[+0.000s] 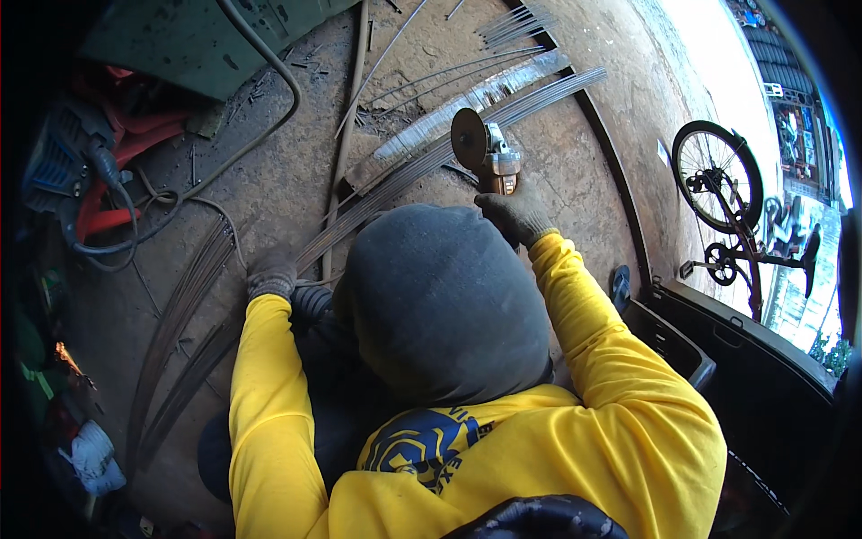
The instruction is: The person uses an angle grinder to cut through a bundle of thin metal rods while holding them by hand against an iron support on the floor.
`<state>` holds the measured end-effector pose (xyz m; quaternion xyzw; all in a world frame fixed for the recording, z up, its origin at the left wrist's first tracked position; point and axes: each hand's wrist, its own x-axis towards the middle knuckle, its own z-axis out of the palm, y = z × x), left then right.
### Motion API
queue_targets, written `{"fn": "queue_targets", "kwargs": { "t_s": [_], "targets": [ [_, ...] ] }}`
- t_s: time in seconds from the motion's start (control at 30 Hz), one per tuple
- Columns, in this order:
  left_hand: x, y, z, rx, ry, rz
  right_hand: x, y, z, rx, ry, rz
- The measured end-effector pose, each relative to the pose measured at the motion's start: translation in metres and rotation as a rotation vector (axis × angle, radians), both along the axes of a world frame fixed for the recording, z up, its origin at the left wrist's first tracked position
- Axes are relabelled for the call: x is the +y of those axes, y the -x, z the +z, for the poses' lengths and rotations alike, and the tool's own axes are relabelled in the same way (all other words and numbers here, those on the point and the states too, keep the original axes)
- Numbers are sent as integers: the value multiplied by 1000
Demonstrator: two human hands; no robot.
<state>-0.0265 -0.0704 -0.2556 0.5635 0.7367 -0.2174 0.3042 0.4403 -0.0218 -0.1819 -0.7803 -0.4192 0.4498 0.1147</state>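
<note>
My right hand (516,214), in a dark work glove, is closed round an angle grinder (503,166). Its dark cutting disc (470,139) overlaps a bundle of thin steel rods (539,96) in the view; contact cannot be told. To the left, my gloved left hand (270,269) is closed on the bundle's near end, its fingers partly hidden. Beside the rods lies a long flat metal bar (462,115). Both my forearms are in yellow sleeves. A rounded dark grey cloth-covered shape (449,301) between my arms hides part of the floor and rods.
A blue-and-black power tool (76,162) with red parts and cables stands left. A grey hose (344,135) crosses the floor. More rods (180,332) lie left. A dark metal strip (615,166) runs along the right, with a bicycle (732,216) beyond and a black bin (669,341) nearer.
</note>
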Motion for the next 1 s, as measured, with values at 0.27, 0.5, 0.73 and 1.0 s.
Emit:
{"fn": "queue_targets", "kwargs": {
  "t_s": [0.27, 0.5, 0.73, 1.0],
  "targets": [
    [40, -29, -1, -71, 15, 2, -9, 1, 18, -39, -13, -26],
    [66, -87, 21, -199, -275, 72, -6, 14, 38, -92, -30, -3],
    [2, 9, 9, -19, -6, 17, -12, -8, 17, -14, -13, -34],
    [53, -39, -25, -71, 55, -70, -10, 1, 26, -32, -34, -34]
  ]
}}
